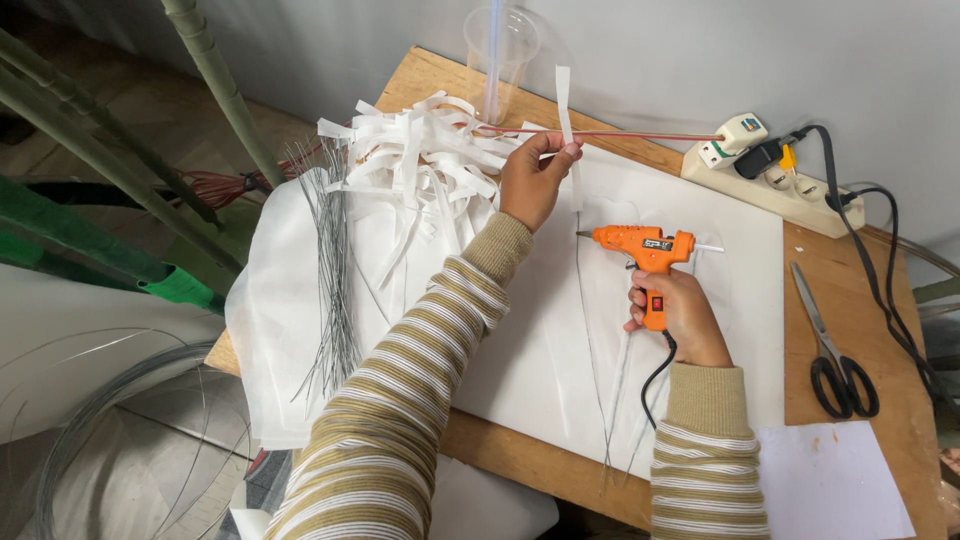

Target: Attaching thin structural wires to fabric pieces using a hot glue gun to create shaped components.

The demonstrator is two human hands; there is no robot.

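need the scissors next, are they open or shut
Shut: the scissors lie flat on the wooden table, blades together in one line.

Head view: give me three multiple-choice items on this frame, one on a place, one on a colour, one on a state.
1. Where do the scissors lie?
A. On the bare table at the right
B. On the strip pile
C. In the cup

2. What colour is the glue gun?
A. Blue
B. Orange
C. Green

3. What is the left hand doing?
A. Resting flat on the table
B. Holding the scissors
C. Pinching a white strip upright

Answers:
1 A: they lie on the wood table, right of the white sheet.
2 B: its body is orange, held in the right hand.
3 C: the fingers close on the strip, which stands up above them.
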